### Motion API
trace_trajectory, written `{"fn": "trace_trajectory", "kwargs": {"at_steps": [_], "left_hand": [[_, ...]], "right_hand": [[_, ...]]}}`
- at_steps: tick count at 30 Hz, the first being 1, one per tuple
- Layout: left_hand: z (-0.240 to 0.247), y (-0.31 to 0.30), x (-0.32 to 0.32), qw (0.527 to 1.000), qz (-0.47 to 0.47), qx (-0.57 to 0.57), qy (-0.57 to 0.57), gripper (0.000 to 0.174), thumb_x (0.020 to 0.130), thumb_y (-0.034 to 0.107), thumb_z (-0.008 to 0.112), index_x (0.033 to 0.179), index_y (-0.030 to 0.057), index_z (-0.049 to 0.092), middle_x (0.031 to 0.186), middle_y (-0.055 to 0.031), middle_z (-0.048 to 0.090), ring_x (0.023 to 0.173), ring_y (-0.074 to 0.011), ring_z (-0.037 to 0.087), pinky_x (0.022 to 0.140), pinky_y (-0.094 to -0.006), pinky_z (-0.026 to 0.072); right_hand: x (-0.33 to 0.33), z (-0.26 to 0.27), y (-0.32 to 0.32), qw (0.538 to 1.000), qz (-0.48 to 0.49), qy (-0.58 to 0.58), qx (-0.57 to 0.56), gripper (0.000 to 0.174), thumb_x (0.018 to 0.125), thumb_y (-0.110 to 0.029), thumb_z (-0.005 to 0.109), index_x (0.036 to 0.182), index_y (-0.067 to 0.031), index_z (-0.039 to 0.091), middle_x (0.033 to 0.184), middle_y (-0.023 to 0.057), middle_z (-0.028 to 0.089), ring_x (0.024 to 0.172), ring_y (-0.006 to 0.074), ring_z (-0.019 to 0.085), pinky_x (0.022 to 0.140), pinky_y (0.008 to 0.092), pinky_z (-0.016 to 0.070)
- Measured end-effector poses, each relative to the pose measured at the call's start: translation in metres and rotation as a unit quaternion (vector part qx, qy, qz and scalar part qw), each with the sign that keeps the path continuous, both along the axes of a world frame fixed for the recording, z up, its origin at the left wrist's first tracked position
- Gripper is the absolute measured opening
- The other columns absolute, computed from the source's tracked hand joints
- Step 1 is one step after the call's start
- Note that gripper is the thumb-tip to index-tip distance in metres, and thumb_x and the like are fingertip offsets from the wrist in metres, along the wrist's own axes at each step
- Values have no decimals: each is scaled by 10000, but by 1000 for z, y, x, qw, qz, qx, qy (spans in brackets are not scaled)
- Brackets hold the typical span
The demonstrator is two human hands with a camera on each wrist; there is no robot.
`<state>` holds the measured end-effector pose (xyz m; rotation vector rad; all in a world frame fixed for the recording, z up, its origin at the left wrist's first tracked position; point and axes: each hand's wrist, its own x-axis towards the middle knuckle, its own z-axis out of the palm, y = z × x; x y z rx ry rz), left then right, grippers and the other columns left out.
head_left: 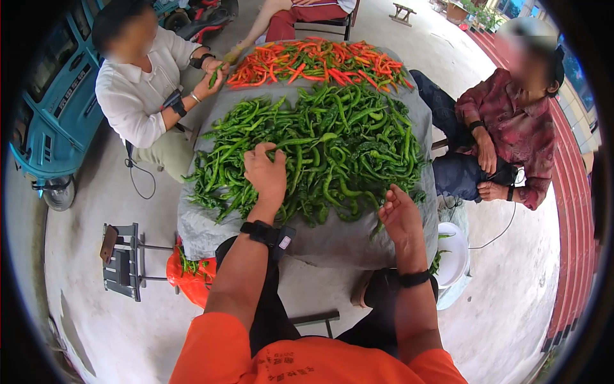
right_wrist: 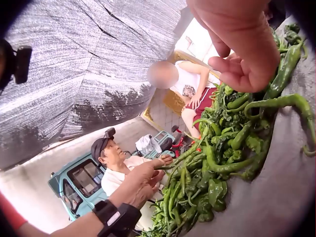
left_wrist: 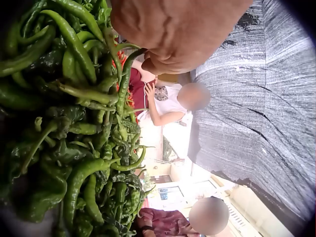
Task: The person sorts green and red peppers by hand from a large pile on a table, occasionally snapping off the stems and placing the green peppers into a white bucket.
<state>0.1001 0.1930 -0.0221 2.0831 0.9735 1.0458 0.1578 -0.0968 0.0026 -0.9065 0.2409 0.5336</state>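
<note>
Over the pile of green peppers [head_left: 345,160], the left hand [head_left: 265,176] pinches the end of a long green pepper [head_left: 300,141], which points right. The right wrist view shows the same left hand [right_wrist: 140,183] with a pepper [right_wrist: 185,157] at its fingertips. From close up, the left hand [left_wrist: 180,32] hides much of its own grip, with a pepper [left_wrist: 127,79] beside the fingertips. The right hand [head_left: 401,217] is raised at the pile's near right edge, fingers loosely bent and nothing visible in them. Below the right hand [right_wrist: 242,44], a curved pepper [right_wrist: 286,101] lies on the cover.
Red peppers [head_left: 313,63] lie across the far end of the grey-covered table [head_left: 217,237]. A white bucket [head_left: 455,256] stands at right, an orange bag [head_left: 185,278] at left. People sit left, right and beyond the table; the left one holds a green pepper [head_left: 214,78].
</note>
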Motion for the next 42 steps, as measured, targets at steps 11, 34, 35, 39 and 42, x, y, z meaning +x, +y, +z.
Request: {"fn": "trace_trajectory", "kwargs": {"at_steps": [11, 34, 35, 39, 42], "left_hand": [[5, -8, -11, 990, -104, -15, -93, 155, 740, 31, 616, 881, 93, 600, 890, -79, 552, 797, -272, 538, 744, -397, 387], [12, -9, -22, 956, -245, -120, -107, 96, 811, 4, 532, 877, 59, 575, 872, -108, 574, 713, -302, 582, 620, -378, 455], [11, -10, -21, 955, -248, -124, -105, 94, 811, 7, 533, 877, 60, 573, 873, -107, 573, 712, -302, 582, 619, -380, 455], [9, -12, -15, 954, -247, -123, -120, 85, 806, 11, 538, 869, 58, 567, 854, -111, 571, 699, -310, 576, 613, -389, 452], [7, -12, -15, 952, -249, -124, -124, 84, 799, 7, 542, 862, 57, 566, 845, -119, 570, 698, -319, 574, 612, -390, 453]], "right_hand": [[10, 23, 5, 966, -21, -200, -162, 176, 904, -150, 528, 1063, -82, 563, 876, 15, 612, 670, 84, 557, 616, 245, 486], [71, -3, 172, 346, 131, -633, -680, 446, 809, -173, 577, 1249, -138, 510, 1175, 82, 565, 1048, 287, 516, 899, 420, 377], [67, -1, 175, 342, 149, -614, -695, 441, 794, -159, 587, 1230, -138, 529, 1162, 80, 572, 1042, 282, 519, 901, 411, 374], [60, -12, 172, 336, 135, -648, -670, 368, 759, -103, 610, 1125, -137, 596, 1089, 72, 590, 1002, 275, 533, 895, 395, 373], [44, 5, 167, 394, 98, -672, -619, 335, 759, -99, 628, 1092, -132, 610, 1039, 73, 590, 958, 280, 538, 875, 405, 381]]}}
